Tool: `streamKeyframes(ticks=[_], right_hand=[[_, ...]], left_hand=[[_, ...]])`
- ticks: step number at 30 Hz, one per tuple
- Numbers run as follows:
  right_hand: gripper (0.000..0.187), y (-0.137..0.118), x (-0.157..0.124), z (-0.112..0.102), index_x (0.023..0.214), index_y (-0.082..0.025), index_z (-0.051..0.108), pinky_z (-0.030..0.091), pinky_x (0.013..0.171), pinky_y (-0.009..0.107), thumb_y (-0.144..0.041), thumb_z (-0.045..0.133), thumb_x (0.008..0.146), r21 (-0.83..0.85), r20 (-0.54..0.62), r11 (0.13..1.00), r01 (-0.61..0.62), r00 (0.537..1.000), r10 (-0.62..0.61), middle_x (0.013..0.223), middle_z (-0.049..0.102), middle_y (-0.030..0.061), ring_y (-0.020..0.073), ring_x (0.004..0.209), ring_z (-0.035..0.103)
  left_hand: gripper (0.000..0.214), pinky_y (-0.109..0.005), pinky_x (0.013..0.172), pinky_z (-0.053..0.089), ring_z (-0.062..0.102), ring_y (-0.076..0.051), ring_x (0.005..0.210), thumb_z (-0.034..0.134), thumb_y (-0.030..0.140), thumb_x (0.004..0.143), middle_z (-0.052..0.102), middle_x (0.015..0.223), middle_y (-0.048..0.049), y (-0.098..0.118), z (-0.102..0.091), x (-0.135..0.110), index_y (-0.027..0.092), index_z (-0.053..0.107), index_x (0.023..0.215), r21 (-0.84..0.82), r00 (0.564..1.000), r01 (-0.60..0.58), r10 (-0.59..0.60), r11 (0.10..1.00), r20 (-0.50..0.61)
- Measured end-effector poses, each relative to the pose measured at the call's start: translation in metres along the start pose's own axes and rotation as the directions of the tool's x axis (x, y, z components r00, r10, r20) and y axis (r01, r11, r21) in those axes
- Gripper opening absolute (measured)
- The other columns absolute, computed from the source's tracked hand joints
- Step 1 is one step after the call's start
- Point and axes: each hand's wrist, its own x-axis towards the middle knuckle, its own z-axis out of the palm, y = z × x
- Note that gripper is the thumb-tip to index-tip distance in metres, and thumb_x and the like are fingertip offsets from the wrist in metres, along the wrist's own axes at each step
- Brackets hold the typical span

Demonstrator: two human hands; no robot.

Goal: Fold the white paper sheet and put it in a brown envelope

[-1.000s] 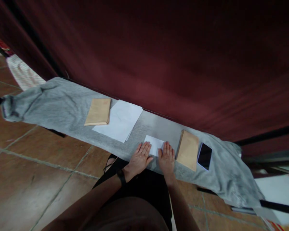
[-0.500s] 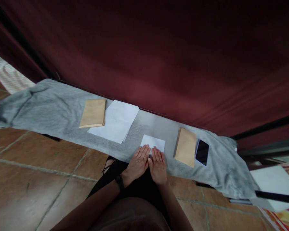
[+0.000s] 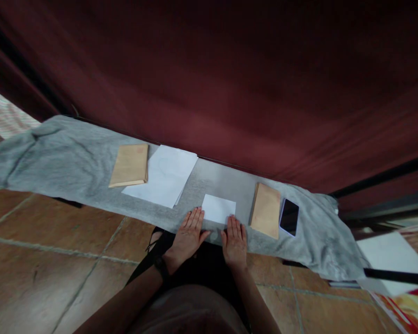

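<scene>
A small white paper (image 3: 218,208), rectangular and apparently folded, lies flat on the grey cloth at the near edge, in front of my body. My left hand (image 3: 190,233) rests palm down at its left near corner, fingers straight and thumb held out. Close to the paper's right near corner lies my right hand (image 3: 235,241), also flat, with its fingertips touching or just beside the edge. Neither hand grips anything. Larger white sheets (image 3: 167,174) lie stacked further left, partly under a brown envelope bundle (image 3: 129,164).
A second brown envelope bundle (image 3: 265,210) lies right of the small paper, with a phone (image 3: 289,217) beside it. Grey cloth (image 3: 66,157) covers the narrow bench. A dark red curtain (image 3: 209,106) hangs behind its far edge. Tiled floor (image 3: 55,250) shows below.
My hands have moved apart, from together on the small paper's near part to either side of it. More of the paper now shows. The view has shifted slightly.
</scene>
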Motion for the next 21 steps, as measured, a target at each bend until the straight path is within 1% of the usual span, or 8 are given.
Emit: streamKeyframes(ticks=[3, 7, 13, 16, 19, 21], right_hand=[[0.057, 0.0033, -0.0024, -0.0002, 0.157, -0.012, 0.032, 0.028, 0.120, 0.049, -0.040, 0.028, 0.108, -0.005, -0.009, 1.000, -0.013, 1.000, 0.013, 0.157, 0.043, 0.0176, 0.0268, 0.145, 0.040], [0.057, 0.0066, -0.0056, -0.0004, 0.157, -0.011, 0.031, 0.029, 0.119, 0.049, -0.040, 0.028, 0.108, -0.006, -0.022, 1.000, -0.015, 1.000, 0.015, 0.157, 0.042, 0.0185, 0.0271, 0.146, 0.039], [0.056, 0.0066, -0.0061, -0.0015, 0.156, -0.011, 0.033, 0.029, 0.118, 0.049, -0.039, 0.027, 0.108, -0.006, -0.016, 1.000, -0.022, 1.000, 0.021, 0.158, 0.042, 0.0183, 0.0265, 0.146, 0.038], [0.056, 0.0059, -0.0055, -0.0031, 0.156, -0.012, 0.034, 0.030, 0.119, 0.049, -0.040, 0.026, 0.108, 0.008, -0.017, 1.000, -0.030, 0.999, 0.030, 0.157, 0.043, 0.0179, 0.0263, 0.146, 0.039], [0.057, 0.0053, -0.0042, -0.0057, 0.156, -0.012, 0.034, 0.031, 0.119, 0.049, -0.041, 0.025, 0.108, 0.037, -0.009, 0.998, -0.055, 0.998, 0.055, 0.156, 0.045, 0.0173, 0.0250, 0.146, 0.038], [0.056, 0.0040, -0.0021, -0.0073, 0.157, -0.014, 0.033, 0.032, 0.119, 0.049, -0.041, 0.024, 0.108, 0.059, -0.006, 0.995, -0.077, 0.997, 0.078, 0.157, 0.044, 0.0162, 0.0247, 0.147, 0.038]], left_hand=[[0.070, -0.047, 0.123, 0.028, 0.033, -0.028, 0.150, 0.039, 0.050, 0.101, 0.039, 0.158, -0.0197, -0.0015, 0.0002, -0.0012, 0.006, 0.033, 0.155, 0.003, 1.000, 0.022, -0.022, 1.000, -0.007], [0.071, -0.048, 0.124, 0.027, 0.032, -0.029, 0.150, 0.039, 0.049, 0.101, 0.037, 0.159, -0.0206, -0.0027, 0.0000, -0.0023, 0.005, 0.030, 0.156, 0.006, 0.999, 0.040, -0.040, 0.999, -0.014], [0.068, -0.049, 0.122, 0.028, 0.033, -0.029, 0.150, 0.037, 0.048, 0.102, 0.039, 0.158, -0.0197, -0.0036, 0.0013, -0.0018, 0.007, 0.030, 0.156, 0.013, 0.999, 0.050, -0.050, 0.999, -0.019], [0.067, -0.051, 0.122, 0.028, 0.033, -0.030, 0.150, 0.036, 0.047, 0.102, 0.040, 0.158, -0.0201, -0.0022, 0.0015, -0.0011, 0.008, 0.029, 0.156, 0.010, 0.998, 0.061, -0.061, 0.998, -0.019], [0.069, -0.053, 0.123, 0.026, 0.030, -0.031, 0.151, 0.036, 0.047, 0.102, 0.037, 0.159, -0.0210, 0.0012, -0.0003, 0.0009, 0.006, 0.026, 0.157, 0.010, 0.997, 0.079, -0.079, 0.997, -0.021], [0.070, -0.054, 0.123, 0.025, 0.028, -0.031, 0.151, 0.036, 0.046, 0.102, 0.035, 0.160, -0.0202, 0.0050, -0.0023, 0.0036, 0.007, 0.023, 0.158, 0.005, 0.997, 0.076, -0.076, 0.997, -0.021]])
